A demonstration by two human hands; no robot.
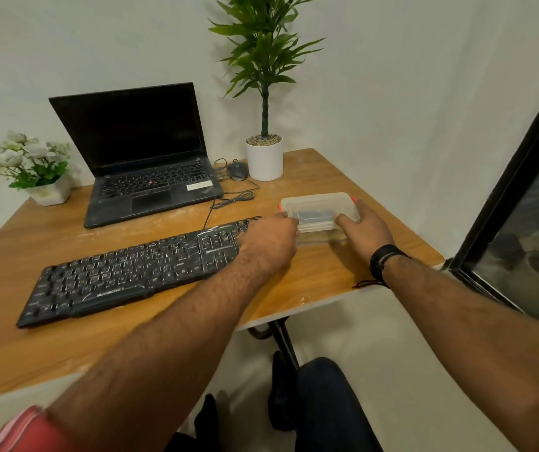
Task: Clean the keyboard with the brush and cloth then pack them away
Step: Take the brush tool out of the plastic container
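Both hands are on the plastic box (319,213), which sits on the desk (320,272) just beside the right end of the keyboard (124,272). The left hand (269,243) grasps the box's near left corner, fingers curled over the lid edge. The right hand (364,228) holds the near right side, thumb pressed on the lid, fingers wrapped round the far edge. The lid is on, orange clips showing at either end of the box. Something dark lies inside, seen through the cloudy plastic; whether it is the brush, the cloth or both cannot be told.

The keyboard lies angled across the desk, dusted with pale specks, so the cleaning looks not yet begun. The judgement here: this is the opening step, getting the box open to fetch the tools. The next move calls for freeing the clips and lifting the lid while one hand steadies the base, since a light box could slide toward the desk edge close beyond it.

Behind the keyboard stands an open laptop (144,158), a mouse (238,170) and a potted plant (264,93) beyond the box.
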